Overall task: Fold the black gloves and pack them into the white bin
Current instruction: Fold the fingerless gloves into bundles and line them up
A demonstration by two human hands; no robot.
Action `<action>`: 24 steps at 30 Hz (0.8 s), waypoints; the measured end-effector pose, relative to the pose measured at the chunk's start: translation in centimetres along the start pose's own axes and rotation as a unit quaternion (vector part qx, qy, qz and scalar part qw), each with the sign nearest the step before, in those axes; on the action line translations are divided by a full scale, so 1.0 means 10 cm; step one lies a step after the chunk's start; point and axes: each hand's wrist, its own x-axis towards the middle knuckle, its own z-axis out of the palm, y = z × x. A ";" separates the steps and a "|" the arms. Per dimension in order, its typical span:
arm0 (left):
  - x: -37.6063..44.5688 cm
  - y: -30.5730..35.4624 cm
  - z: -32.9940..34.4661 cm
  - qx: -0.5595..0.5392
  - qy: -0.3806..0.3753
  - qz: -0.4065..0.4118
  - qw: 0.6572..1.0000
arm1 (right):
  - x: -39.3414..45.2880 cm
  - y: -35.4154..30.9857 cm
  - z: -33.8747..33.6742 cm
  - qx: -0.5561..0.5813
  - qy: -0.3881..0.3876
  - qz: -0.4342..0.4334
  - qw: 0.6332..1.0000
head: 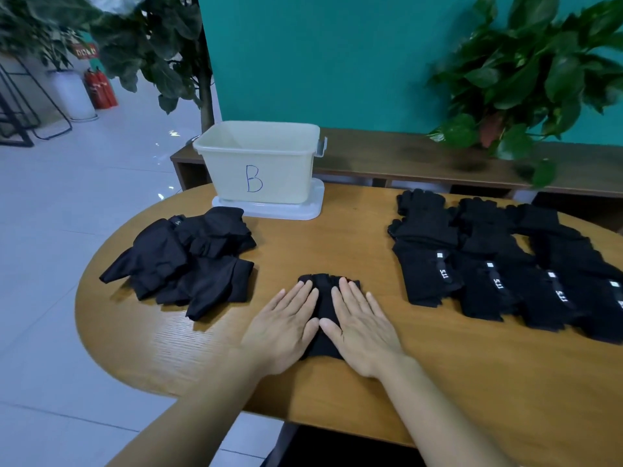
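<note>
A folded black glove (324,298) lies on the wooden table (337,244) in front of me. My left hand (286,326) and my right hand (359,326) both press flat on it, fingers straight, one on each side. A loose pile of black gloves (188,257) sits to the left. Several black gloves with white labels (499,261) lie in overlapping rows to the right. The white bin (259,160), marked with a blue B, stands at the table's far edge on its lid (269,210); what I can see of its inside holds nothing.
A low wooden bench (421,156) runs behind the table along a teal wall. A potted plant (526,75) stands at the back right, a tree (161,45) at the back left. Pale tiled floor (67,197) lies to the left.
</note>
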 end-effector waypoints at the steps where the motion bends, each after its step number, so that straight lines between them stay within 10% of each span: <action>1: 0.00 -0.01 -0.01 0.001 0.001 0.003 1.000 | 0.00 -0.01 0.00 0.001 0.002 0.001 1.000; 24: -0.69 -0.72 -0.64 -0.071 0.169 -0.120 0.976 | 0.31 -0.74 -0.37 0.007 0.131 -0.102 0.986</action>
